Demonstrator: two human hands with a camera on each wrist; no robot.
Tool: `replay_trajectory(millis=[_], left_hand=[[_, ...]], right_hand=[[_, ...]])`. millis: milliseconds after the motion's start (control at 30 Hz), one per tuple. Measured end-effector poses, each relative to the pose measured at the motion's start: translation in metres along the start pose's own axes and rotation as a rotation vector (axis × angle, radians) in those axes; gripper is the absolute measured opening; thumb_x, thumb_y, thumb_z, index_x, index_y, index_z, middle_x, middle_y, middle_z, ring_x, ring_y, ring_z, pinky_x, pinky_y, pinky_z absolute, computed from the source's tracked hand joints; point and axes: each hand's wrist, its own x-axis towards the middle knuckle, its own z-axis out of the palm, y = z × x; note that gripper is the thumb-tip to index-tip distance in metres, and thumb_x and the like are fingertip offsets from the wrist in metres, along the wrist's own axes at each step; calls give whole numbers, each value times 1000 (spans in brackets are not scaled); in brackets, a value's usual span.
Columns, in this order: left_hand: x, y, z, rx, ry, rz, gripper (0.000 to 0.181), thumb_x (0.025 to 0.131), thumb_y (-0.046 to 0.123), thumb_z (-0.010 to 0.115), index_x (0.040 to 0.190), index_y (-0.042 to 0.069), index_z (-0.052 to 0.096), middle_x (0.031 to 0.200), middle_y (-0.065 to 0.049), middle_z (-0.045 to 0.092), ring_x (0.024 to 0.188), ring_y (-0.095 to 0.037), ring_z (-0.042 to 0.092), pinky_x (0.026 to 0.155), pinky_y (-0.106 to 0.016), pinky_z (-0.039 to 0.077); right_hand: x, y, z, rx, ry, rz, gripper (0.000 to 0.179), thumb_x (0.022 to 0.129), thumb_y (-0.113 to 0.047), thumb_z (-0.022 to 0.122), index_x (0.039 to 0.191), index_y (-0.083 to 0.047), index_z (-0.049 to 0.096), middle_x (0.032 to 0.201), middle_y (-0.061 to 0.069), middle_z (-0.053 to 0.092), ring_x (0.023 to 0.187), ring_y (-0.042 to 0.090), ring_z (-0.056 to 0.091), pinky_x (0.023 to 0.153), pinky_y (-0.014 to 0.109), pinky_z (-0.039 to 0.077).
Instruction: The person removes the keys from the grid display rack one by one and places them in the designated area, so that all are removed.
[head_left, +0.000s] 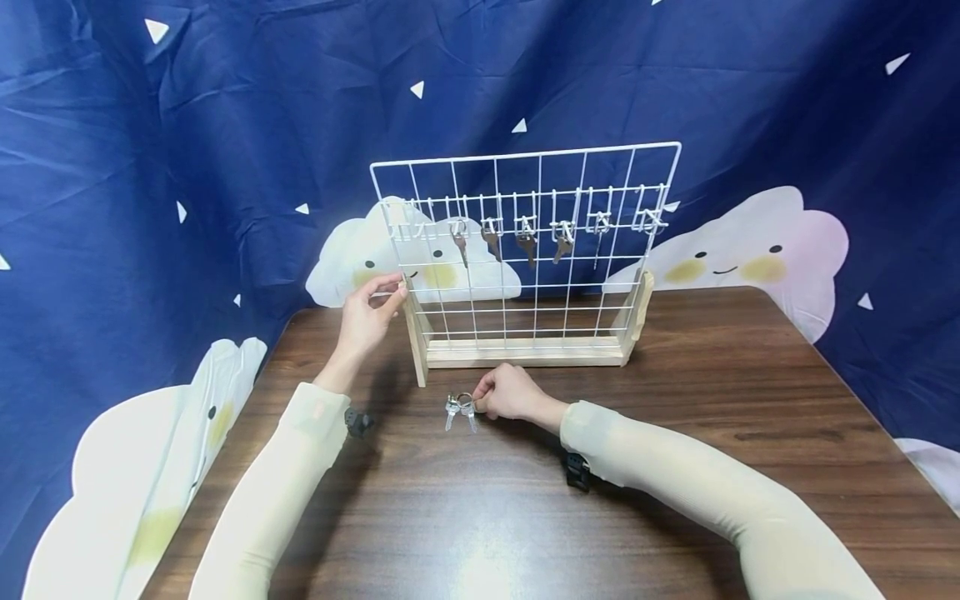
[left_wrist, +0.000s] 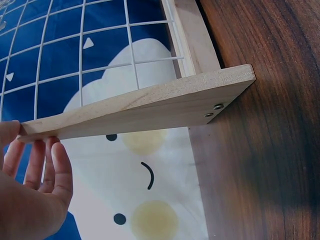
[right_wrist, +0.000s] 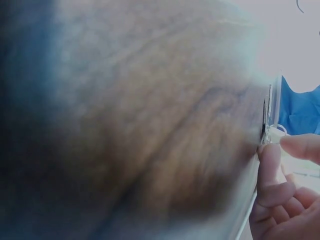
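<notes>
A white wire grid rack (head_left: 517, 287) stands on wooden side pieces at the back of the table. My left hand (head_left: 367, 317) grips the upper end of its left wooden side piece (left_wrist: 140, 107), thumb on one face and fingers on the other. In front of the rack, two silver keys (head_left: 452, 410) with rings lie side by side on the table. My right hand (head_left: 513, 392) pinches the ring of the right-hand key (head_left: 469, 411) between thumb and index finger, the other fingers curled. In the right wrist view, the fingertips (right_wrist: 272, 155) are close to the tabletop.
Several hooks run along the grid, and keys (head_left: 527, 242) hang from some of them. The brown wooden table (head_left: 675, 392) reaches back to a blue curtain (head_left: 247, 108) with white clouds. A dark wrist device (head_left: 577, 471) is on each sleeve.
</notes>
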Motion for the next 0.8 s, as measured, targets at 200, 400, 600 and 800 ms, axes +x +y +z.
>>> replay_trajectory(millis=[200, 400, 600, 800], left_hand=[[0, 1, 0, -8, -2, -1, 34, 94, 7, 68, 126, -5, 64, 116, -29, 68, 94, -40, 70, 80, -42, 64], [-1, 3, 0, -1, -3, 4, 34, 94, 8, 68, 125, -5, 64, 115, -28, 68, 88, -26, 69, 79, -41, 64], [-1, 2, -1, 0, -3, -5, 34, 94, 8, 68, 126, -4, 65, 115, -28, 69, 86, -17, 69, 82, -46, 63], [0, 1, 0, -10, -6, -2, 35, 94, 9, 67, 126, -5, 64, 117, -28, 68, 83, -9, 67, 85, -52, 61]], right_hand=[[-1, 1, -1, 50, -15, 4, 5, 79, -18, 79, 79, -19, 75, 61, -3, 72, 54, 9, 67, 55, 21, 49], [-3, 1, -5, 131, -40, -7, 4, 80, -14, 76, 84, -14, 75, 71, 4, 75, 58, 16, 70, 55, 22, 50], [-2, 1, -9, 205, -67, -57, 7, 84, -12, 74, 90, -8, 74, 76, 10, 76, 61, 22, 72, 51, 28, 57], [-3, -3, -16, 241, -65, -126, 7, 87, -12, 73, 92, -7, 74, 80, 15, 76, 66, 31, 72, 50, 24, 54]])
